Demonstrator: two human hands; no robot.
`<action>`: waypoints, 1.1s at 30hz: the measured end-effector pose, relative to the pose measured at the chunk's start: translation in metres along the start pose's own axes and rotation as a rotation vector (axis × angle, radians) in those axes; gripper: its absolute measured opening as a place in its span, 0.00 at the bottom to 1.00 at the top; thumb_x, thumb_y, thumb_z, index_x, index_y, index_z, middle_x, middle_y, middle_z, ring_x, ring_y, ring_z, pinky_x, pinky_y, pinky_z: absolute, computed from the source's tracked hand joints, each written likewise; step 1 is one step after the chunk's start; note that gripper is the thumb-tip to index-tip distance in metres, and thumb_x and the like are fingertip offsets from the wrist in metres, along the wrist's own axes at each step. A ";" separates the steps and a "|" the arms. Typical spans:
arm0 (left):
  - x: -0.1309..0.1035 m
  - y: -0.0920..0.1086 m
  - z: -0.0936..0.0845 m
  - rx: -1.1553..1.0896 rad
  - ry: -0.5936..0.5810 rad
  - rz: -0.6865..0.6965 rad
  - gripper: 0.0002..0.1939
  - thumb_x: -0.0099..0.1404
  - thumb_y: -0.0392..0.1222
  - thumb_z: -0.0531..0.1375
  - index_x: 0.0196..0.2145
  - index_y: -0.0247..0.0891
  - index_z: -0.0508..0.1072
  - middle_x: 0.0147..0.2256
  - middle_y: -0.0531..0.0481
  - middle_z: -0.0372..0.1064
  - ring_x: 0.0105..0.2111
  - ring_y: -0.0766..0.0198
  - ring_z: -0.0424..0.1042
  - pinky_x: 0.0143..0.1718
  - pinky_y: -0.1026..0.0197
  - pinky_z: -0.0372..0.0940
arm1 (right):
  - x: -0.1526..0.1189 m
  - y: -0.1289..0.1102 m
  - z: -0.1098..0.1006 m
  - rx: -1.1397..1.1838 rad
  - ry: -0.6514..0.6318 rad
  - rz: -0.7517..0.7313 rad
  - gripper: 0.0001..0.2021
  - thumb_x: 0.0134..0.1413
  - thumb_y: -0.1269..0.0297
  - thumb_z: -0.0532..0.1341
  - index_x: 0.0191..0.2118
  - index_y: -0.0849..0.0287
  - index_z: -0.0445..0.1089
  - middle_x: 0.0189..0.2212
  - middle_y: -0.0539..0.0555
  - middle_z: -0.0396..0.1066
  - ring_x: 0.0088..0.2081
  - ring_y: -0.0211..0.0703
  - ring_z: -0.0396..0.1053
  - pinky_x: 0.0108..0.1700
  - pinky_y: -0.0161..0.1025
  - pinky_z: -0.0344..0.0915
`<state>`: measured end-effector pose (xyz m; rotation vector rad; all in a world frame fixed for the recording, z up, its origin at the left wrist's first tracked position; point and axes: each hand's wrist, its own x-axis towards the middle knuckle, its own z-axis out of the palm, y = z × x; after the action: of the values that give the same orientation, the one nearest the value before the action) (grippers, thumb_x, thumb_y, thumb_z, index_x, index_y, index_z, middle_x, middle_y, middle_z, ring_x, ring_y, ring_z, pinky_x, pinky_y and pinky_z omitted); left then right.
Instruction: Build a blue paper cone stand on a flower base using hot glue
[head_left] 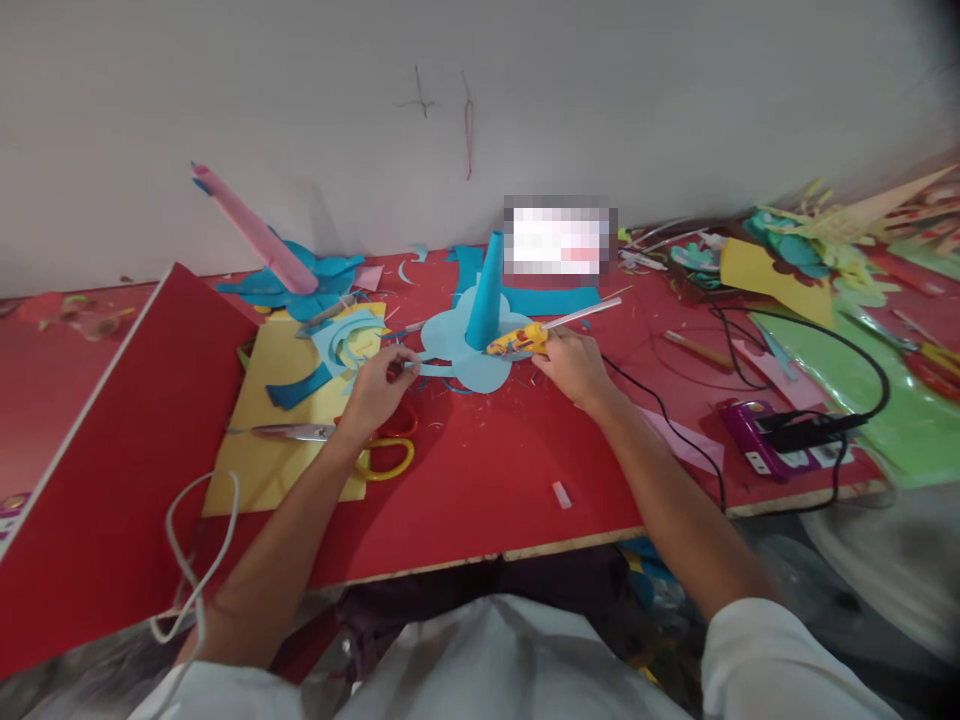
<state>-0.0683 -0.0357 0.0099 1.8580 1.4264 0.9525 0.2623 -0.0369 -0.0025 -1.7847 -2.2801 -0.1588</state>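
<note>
My right hand (576, 366) grips a yellow hot glue gun (525, 341) with a clear glue stick (585, 313) coming out of its back. The gun's nozzle is close to the base of a teal paper cone (487, 295), which stands upright on a light blue petal-shaped paper (481, 375). My left hand (381, 392) pinches the end of a thin light blue paper strip (435, 369) that reaches the petal paper's left side. Whether the strip is joined to it I cannot tell. Scissors (386, 460) with yellow and red handles lie below my left hand.
At the back left, a pink paper tube (259, 230) leans on teal paper petals. Yellow sheets (255, 400) and a red upright panel (127, 450) stand left. On the right are a purple power strip (750, 440), black cables (664, 410) and green sheets (862, 390).
</note>
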 end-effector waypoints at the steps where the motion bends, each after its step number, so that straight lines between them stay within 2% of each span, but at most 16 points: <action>1: 0.001 0.000 -0.001 -0.007 0.048 0.001 0.07 0.64 0.45 0.61 0.36 0.39 0.74 0.33 0.51 0.73 0.32 0.64 0.69 0.36 0.61 0.64 | 0.000 0.000 -0.001 -0.005 -0.004 -0.002 0.17 0.64 0.69 0.59 0.56 0.66 0.74 0.48 0.67 0.79 0.48 0.55 0.75 0.44 0.41 0.65; 7: -0.001 0.007 -0.009 -0.022 0.355 0.102 0.06 0.68 0.42 0.62 0.40 0.39 0.73 0.32 0.53 0.68 0.28 0.68 0.65 0.33 0.64 0.62 | 0.000 0.000 -0.004 -0.022 -0.025 0.019 0.16 0.63 0.69 0.60 0.55 0.65 0.74 0.47 0.66 0.79 0.47 0.56 0.75 0.42 0.41 0.63; 12: -0.008 0.017 -0.004 0.031 0.473 0.222 0.06 0.70 0.43 0.63 0.40 0.39 0.73 0.35 0.51 0.68 0.32 0.67 0.68 0.34 0.64 0.65 | 0.001 0.001 -0.006 -0.022 -0.045 0.032 0.15 0.64 0.69 0.60 0.54 0.65 0.73 0.48 0.67 0.78 0.48 0.55 0.75 0.42 0.41 0.62; 18: -0.003 0.048 0.012 0.106 0.421 0.393 0.02 0.72 0.38 0.61 0.39 0.39 0.74 0.37 0.49 0.71 0.36 0.65 0.72 0.38 0.62 0.70 | 0.001 0.002 -0.009 -0.027 -0.074 0.033 0.16 0.65 0.69 0.58 0.56 0.64 0.73 0.48 0.65 0.78 0.48 0.54 0.75 0.42 0.40 0.62; 22: 0.007 0.064 0.026 0.163 0.384 0.525 0.06 0.74 0.37 0.58 0.39 0.40 0.74 0.39 0.48 0.72 0.38 0.65 0.73 0.41 0.62 0.71 | 0.000 0.002 -0.009 -0.006 -0.071 0.042 0.17 0.65 0.68 0.59 0.57 0.64 0.72 0.48 0.65 0.78 0.48 0.53 0.75 0.42 0.39 0.63; 25: 0.006 0.059 0.038 0.269 0.330 0.639 0.08 0.77 0.36 0.55 0.42 0.40 0.75 0.40 0.46 0.73 0.40 0.64 0.74 0.45 0.62 0.71 | 0.000 0.001 -0.011 -0.012 -0.068 0.047 0.17 0.64 0.68 0.60 0.56 0.64 0.73 0.48 0.65 0.78 0.48 0.54 0.75 0.42 0.39 0.63; 28: -0.003 0.046 0.047 0.381 0.246 0.736 0.10 0.77 0.33 0.54 0.46 0.40 0.75 0.42 0.46 0.73 0.41 0.64 0.75 0.43 0.62 0.70 | 0.001 0.001 -0.012 -0.026 -0.071 0.057 0.15 0.64 0.68 0.59 0.54 0.64 0.73 0.47 0.66 0.78 0.48 0.55 0.75 0.41 0.40 0.62; 33: -0.018 0.039 0.049 0.545 0.075 0.842 0.14 0.76 0.30 0.51 0.51 0.40 0.73 0.43 0.44 0.73 0.42 0.61 0.75 0.42 0.61 0.70 | 0.001 0.002 -0.012 -0.019 -0.071 0.074 0.15 0.64 0.69 0.59 0.53 0.63 0.73 0.48 0.66 0.78 0.47 0.54 0.75 0.40 0.40 0.61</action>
<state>-0.0098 -0.0643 0.0106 2.9762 0.9730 1.0657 0.2651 -0.0387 0.0087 -1.9109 -2.2631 -0.1059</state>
